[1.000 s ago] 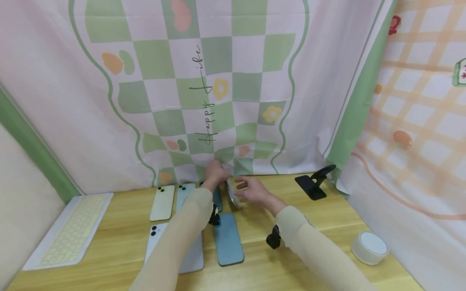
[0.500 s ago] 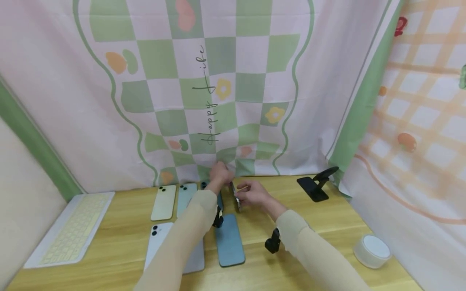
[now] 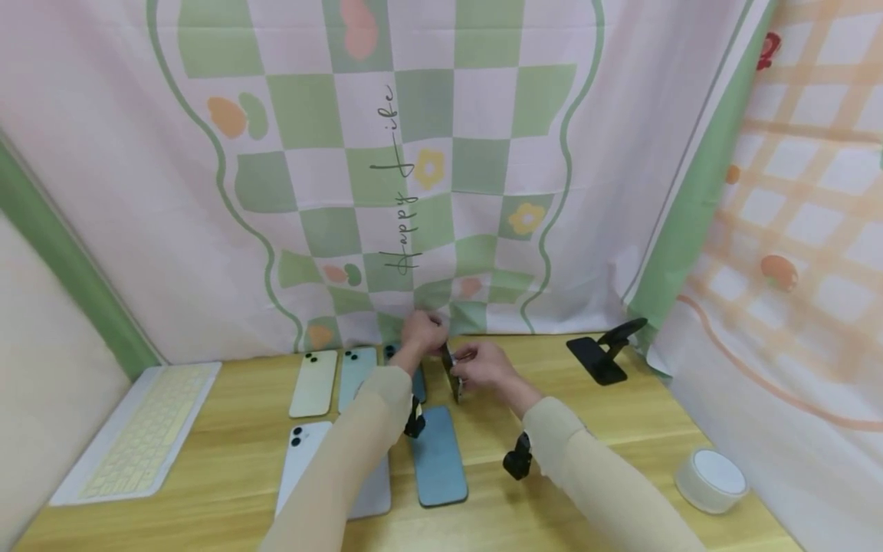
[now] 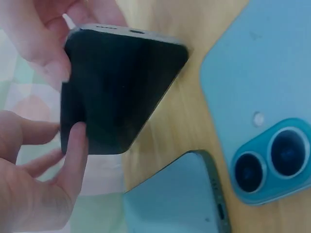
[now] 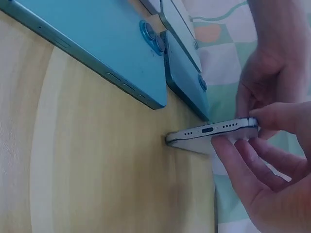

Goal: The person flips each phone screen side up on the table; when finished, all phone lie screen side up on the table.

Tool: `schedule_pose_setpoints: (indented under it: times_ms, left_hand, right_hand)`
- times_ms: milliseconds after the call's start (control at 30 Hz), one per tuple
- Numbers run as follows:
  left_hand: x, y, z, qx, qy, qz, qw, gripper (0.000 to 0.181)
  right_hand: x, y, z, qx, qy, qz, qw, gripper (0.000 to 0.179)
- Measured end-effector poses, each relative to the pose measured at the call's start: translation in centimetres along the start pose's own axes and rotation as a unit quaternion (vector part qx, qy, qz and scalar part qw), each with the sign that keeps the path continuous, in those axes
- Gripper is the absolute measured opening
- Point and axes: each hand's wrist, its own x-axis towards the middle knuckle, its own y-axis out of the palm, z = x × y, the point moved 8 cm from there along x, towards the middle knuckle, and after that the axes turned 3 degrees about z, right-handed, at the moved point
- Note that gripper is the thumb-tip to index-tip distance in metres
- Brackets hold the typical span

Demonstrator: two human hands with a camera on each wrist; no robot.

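Phone [image 4: 119, 92] edge-down, long axis pointing toward curtain [image 3: 428, 123]; pinched at far end by left hand [image 3: 423, 332], at near end by right hand [image 3: 486, 366]

Left fingers [image 4: 76, 150] and right fingers [image 5: 237, 166] pinch close together.

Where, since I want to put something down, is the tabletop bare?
The tabletop is bare between the keyboard and the cream phone, and between the right hand and the black stand. It is crowded around the left sleeve: light-blue phone on one side, front blue phone and held phone on the other.
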Motion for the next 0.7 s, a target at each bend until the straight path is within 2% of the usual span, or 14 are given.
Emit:
schedule_pose_setpoints:
  times_ms: [33,100,167,233,267,333,400,467,600,700]
  left_hand:
    - [-1.4,-0.3,-0.8,-0.022,-0.001,0.007,0.9997,0.022]
    - [-1.5,0.2,-0.7,-0.061,0.009,0.021,0.9979,0.046]
    - [-1.6,0.6,-0.7,-0.08,0.02,0.035,0.996,0.05]
    - [-1.7,0.8,-0.7,-0.076,0.042,0.041,0.9953,0.051]
    - [-1.7,0.7,-0.9,-0.057,0.063,0.041,0.9955,0.05]
    - [-1.8,0.6,-1.3,0.01,0.105,0.039,0.9937,0.046]
    - [-2.1,0.6,-1.6,0.083,0.133,0.043,0.9867,0.04]
    - [-2.3,0.8,-1.6,0.155,0.147,0.057,0.9753,0.036]
    - [-2.7,1.6,-0.5,0.242,0.118,0.115,0.9562,0.036]
    - [-3.0,1.8,0.4,0.291,0.106,0.143,0.9402,0.045]
  right_hand:
    - [0.1,-0.2,-0.1,-0.004,0.003,-0.004,1.0,0.03]
    - [0.1,-0.7,-0.3,-0.006,0.008,-0.012,0.9999,0.03]
    - [0.2,-1.2,-0.7,0.001,0.019,-0.018,0.9997,0.031]
    - [0.2,-1.5,-1.1,0.013,0.029,-0.02,0.9993,0.031]
    - [0.2,-1.6,-1.2,0.019,0.034,-0.021,0.999,0.031]
    - [0.2,-1.7,-1.6,0.029,0.043,-0.02,0.9985,0.032]
    - [0.2,-1.7,-1.9,0.034,0.049,-0.018,0.9981,0.033]
    - [0.3,-1.7,-2.1,0.036,0.053,-0.018,0.9978,0.035]
    - [0.5,-1.6,-2.7,0.04,0.055,-0.025,0.9974,0.038]
    - [0.8,-1.4,-3.2,0.03,0.06,-0.026,0.9974,0.04]
